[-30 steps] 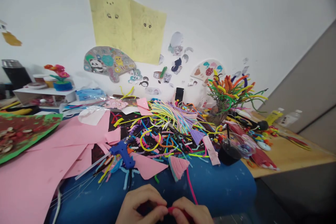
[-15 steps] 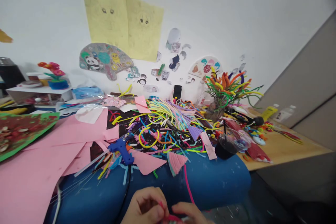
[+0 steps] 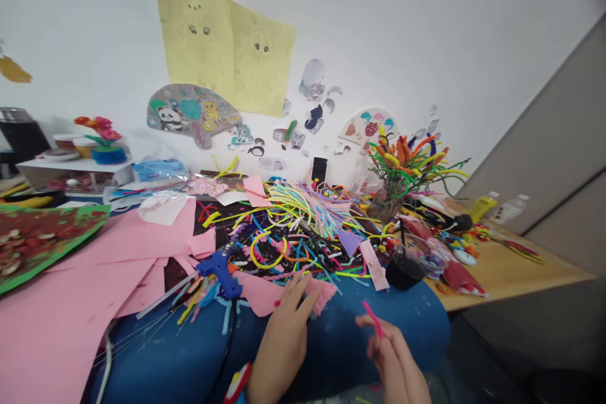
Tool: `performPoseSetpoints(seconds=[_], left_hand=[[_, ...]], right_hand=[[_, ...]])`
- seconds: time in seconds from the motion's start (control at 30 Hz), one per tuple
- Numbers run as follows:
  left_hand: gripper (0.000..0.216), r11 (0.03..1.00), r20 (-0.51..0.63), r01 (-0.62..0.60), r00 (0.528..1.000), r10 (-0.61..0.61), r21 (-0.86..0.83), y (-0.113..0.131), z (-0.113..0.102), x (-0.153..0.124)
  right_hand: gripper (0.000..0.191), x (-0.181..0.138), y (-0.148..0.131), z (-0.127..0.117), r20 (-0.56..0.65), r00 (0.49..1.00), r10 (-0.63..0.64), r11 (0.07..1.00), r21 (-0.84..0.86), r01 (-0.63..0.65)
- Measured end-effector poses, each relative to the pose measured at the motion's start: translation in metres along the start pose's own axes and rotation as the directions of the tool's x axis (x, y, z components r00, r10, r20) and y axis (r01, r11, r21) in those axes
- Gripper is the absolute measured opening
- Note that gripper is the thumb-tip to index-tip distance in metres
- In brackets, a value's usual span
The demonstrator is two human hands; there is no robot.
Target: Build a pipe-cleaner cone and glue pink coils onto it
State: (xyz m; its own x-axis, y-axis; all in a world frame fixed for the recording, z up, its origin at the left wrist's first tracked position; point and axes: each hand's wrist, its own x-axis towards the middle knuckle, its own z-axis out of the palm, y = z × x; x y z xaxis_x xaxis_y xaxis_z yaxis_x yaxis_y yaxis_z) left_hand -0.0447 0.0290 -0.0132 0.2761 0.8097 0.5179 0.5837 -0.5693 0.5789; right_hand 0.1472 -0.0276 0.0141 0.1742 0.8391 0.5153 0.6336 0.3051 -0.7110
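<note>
2 hands, right (image 3: 395, 360) pinching fuzzy pink stem (image 3: 373, 319), left (image 3: 284, 322) (spread) touching fluffy fan (image 3: 326, 293)

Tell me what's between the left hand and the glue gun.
Head view: a pink paper scrap lies on the blue cloth between glue gun and left hand. The right hand pinches a pipe cleaner.

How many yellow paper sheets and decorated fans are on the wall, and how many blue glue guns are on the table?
Yellow paper sheets: 2
Decorated paper fans: 2
Blue plastic glue gun: 1
Total: 5
</note>
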Motion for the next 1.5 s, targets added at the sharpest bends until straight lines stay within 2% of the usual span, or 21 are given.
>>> performPoseSetpoints(seconds=[0.03,0.13,0.17,0.23,0.33,0.43,0.53,0.63,0.8,0.9,1.03,1.2,1.4,1.5], left_hand=[[0.071,0.998,0.035,-0.024,0.999,0.022,0.066,-0.003,0.002,0.004],[0.059,0.979,0.112,-0.093,0.991,0.074,0.184,-0.011,0.004,0.014],[0.055,0.973,0.131,-0.113,0.987,0.087,0.203,-0.013,0.004,0.016],[0.05,0.965,0.156,-0.148,0.981,0.115,0.218,-0.016,0.003,0.02],[0.04,0.961,0.164,-0.184,0.975,0.151,0.207,-0.019,0.004,0.024],[0.031,0.961,0.165,-0.202,0.971,0.172,0.189,-0.017,0.003,0.025],[0.037,0.972,0.172,-0.197,0.97,0.174,0.128,-0.014,0.0,0.024],[0.05,0.988,0.157,-0.156,0.976,0.153,0.005,-0.014,-0.002,0.024],[0.052,0.989,0.117,-0.11,0.986,0.121,-0.098,-0.023,-0.001,0.027],[0.05,0.989,0.095,-0.103,0.989,0.113,-0.102,-0.025,-0.001,0.028],[0.043,0.991,0.065,-0.076,0.994,0.084,-0.112,-0.021,-0.006,0.025],[0.046,0.997,-0.026,-0.06,0.998,0.059,-0.042,-0.013,-0.006,0.013],[0.07,0.98,-0.055,-0.149,0.986,0.157,0.136,-0.008,-0.005,0.0],[0.067,0.972,-0.054,-0.203,0.976,0.21,0.118,-0.006,-0.016,-0.001]], right_hand=[[0.034,0.005,0.009,0.007,0.052,0.998,0.048,0.999,0.003,-0.048],[0.034,0.014,0.031,0.037,0.058,0.992,0.113,0.994,-0.002,-0.113],[0.029,0.015,0.037,0.048,0.075,0.991,0.115,0.993,-0.01,-0.114],[0.022,0.014,0.045,0.064,0.027,0.994,0.104,0.994,-0.026,-0.104],[0.024,0.011,0.053,0.074,-0.015,0.999,0.045,0.998,-0.048,-0.046],[0.041,0.012,0.057,0.072,-0.001,0.994,-0.108,0.985,-0.133,0.107],[0.047,0.019,0.057,0.069,0.044,0.973,-0.226,0.947,-0.225,0.23],[0.046,0.03,0.058,0.07,0.111,0.952,-0.286,0.919,-0.249,0.305],[0.035,0.045,0.058,0.069,0.142,0.939,-0.313,0.931,-0.15,0.333],[0.031,0.048,0.051,0.064,0.145,0.934,-0.325,0.937,-0.083,0.339],[0.038,0.048,0.035,0.059,0.163,0.909,-0.384,0.918,-0.035,0.394],[0.027,0.045,0.016,0.059,0.081,0.885,-0.458,0.887,-0.012,0.461],[0.017,0.042,-0.006,0.053,0.025,0.854,-0.52,0.854,0.019,0.519],[0.013,0.04,-0.014,0.048,0.031,0.846,-0.532,0.846,0.062,0.53]])
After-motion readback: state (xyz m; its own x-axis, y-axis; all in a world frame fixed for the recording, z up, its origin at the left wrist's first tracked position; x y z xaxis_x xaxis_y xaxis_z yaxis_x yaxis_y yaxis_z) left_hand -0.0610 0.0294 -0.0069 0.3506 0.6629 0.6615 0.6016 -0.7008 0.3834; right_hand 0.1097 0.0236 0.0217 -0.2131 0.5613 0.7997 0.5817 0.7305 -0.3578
